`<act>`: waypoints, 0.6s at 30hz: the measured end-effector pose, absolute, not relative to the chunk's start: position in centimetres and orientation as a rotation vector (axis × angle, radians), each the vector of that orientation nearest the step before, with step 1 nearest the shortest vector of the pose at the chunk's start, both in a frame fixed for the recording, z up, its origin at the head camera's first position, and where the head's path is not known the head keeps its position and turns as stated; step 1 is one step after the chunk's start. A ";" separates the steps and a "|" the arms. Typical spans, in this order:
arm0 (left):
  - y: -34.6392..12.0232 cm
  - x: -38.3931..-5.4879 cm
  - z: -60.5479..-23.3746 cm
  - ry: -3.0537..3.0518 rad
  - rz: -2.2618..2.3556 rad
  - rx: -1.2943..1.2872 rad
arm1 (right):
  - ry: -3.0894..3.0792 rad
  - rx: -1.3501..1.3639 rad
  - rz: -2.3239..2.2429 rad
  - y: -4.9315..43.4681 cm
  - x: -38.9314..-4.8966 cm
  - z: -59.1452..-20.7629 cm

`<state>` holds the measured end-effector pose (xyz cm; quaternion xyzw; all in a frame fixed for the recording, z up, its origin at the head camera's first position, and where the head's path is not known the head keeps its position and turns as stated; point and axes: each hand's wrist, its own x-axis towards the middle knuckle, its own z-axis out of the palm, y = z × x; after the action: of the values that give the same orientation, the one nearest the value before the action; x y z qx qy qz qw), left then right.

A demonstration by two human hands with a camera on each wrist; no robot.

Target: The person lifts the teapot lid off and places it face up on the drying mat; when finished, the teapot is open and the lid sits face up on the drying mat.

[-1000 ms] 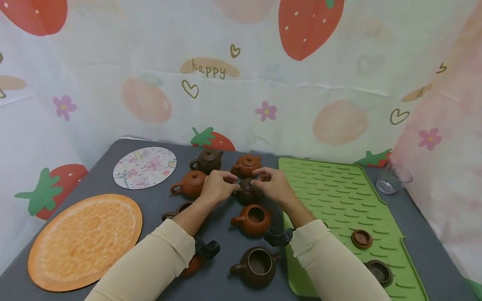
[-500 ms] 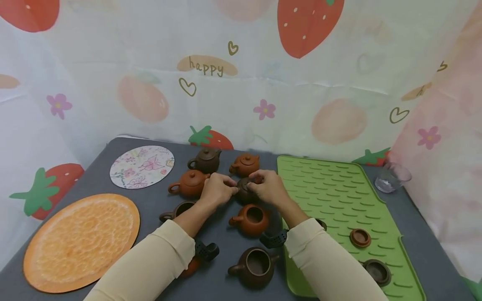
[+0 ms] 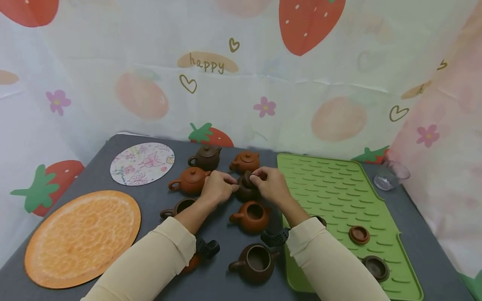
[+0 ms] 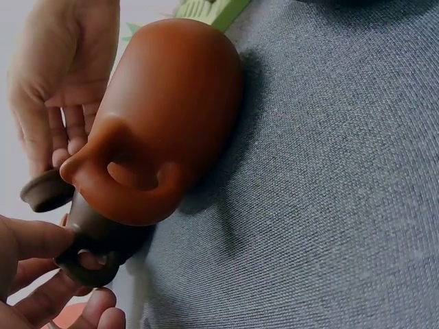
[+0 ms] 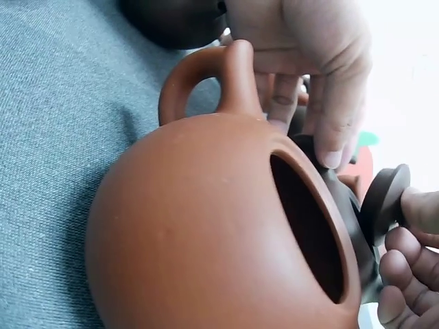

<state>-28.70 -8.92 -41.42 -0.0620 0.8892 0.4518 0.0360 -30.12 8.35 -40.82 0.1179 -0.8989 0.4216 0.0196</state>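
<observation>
A small dark brown teapot stands in the middle of the table group, its top uncovered. My left hand pinches its loop handle between thumb and fingers. My right hand holds a dark teapot lid by the knob, tilted and raised just over the pot's mouth. In the right wrist view the lid stands on edge between the fingertips. An uncovered reddish-brown teapot sits right in front of the dark one. Left of my left hand is a lidded reddish teapot.
Behind stand a lidded dark teapot and a lidded orange-brown teapot. Nearer me is an open dark teapot. A green mat on the right bears several lids. Round mats lie left; a glass stands far right.
The dark lid, level on the pot's mouth half a second ago, is now lifted and tilted in my right hand. My left hand keeps its place at the handle.
</observation>
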 end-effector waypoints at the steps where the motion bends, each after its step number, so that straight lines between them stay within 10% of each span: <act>1: -8.9 -28.8 -41.4 2.732 1.387 -0.190 | -2.784 0.355 1.326 8.4 -30.2 -40.8; 18: -8.9 -28.9 -41.2 2.754 1.318 -0.187 | -2.373 0.065 2.259 9.5 -30.4 -40.8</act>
<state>-28.91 -8.92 -41.16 -0.0611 0.8996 0.4305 0.0412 -30.39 9.50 -40.82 0.0199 -0.7224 0.6879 -0.0676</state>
